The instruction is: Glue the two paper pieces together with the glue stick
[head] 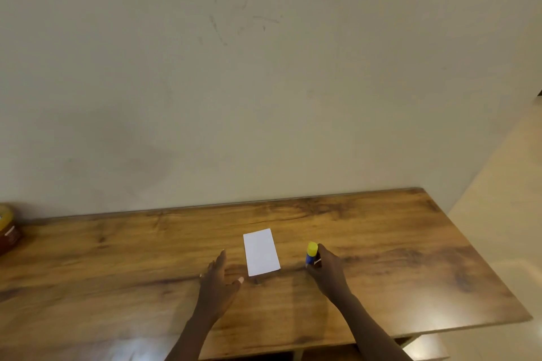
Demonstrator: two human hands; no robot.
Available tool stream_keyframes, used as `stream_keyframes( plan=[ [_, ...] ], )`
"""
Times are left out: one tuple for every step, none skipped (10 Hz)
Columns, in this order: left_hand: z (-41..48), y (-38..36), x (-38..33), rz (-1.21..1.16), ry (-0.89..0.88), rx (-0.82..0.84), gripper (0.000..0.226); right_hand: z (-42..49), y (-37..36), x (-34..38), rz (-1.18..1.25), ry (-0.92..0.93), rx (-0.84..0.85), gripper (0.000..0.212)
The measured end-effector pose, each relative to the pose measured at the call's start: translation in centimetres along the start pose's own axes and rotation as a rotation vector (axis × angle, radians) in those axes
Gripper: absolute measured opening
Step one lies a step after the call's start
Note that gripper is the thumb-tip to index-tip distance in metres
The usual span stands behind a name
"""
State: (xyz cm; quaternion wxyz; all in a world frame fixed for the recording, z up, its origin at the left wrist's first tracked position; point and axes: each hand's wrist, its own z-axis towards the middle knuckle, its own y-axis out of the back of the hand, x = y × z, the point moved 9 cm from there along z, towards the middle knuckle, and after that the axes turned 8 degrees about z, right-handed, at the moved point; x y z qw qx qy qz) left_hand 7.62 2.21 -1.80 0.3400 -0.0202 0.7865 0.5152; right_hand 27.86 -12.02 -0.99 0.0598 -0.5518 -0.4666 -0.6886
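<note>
- The paper (261, 252) lies flat in the middle of the table (410, 258), long side running near to far. We see one white rectangle only, and we cannot tell whether a second piece lies under it.
- We judge the paper very light, thin and limp. It will slide on the smooth wood and crease if pinched hard. We would pin it flat with fingertips while gluing and lift it by a corner or edge.
- The glue stick (311, 252) stands upright just right of the paper, yellow cap on top and blue body below. We take it to be light, rigid and smooth plastic, best held round the body so the cap stays free to pull off.
- Our right hand (325, 269) is wrapped round the glue stick's body from the right, with fingers curled about it and the cap showing above them.
- Our left hand (218, 275) is spread, with straight fingers and the thumb out, holding nothing. It is just left of the paper, and the thumb tip is near the paper's near left corner but apart from it.
- A jar (7, 228) sits at the far left edge.
</note>
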Motion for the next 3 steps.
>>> stream_keyframes(
  plan=[
    [0.16,-0.55,-0.76,0.017,-0.024,0.013,0.074,0.00,-0.34,-0.81,-0.018,-0.010,0.008,0.023],
    [0.18,-0.70,-1.17,0.029,-0.033,0.012,0.073,-0.05,-0.33,-0.67,-0.048,-0.005,0.025,0.032],
    [0.25,-0.19,-1.63,0.156,-0.072,-0.024,0.071,-0.08,0.11,-0.44,-0.031,-0.020,0.046,0.047]
  ],
)
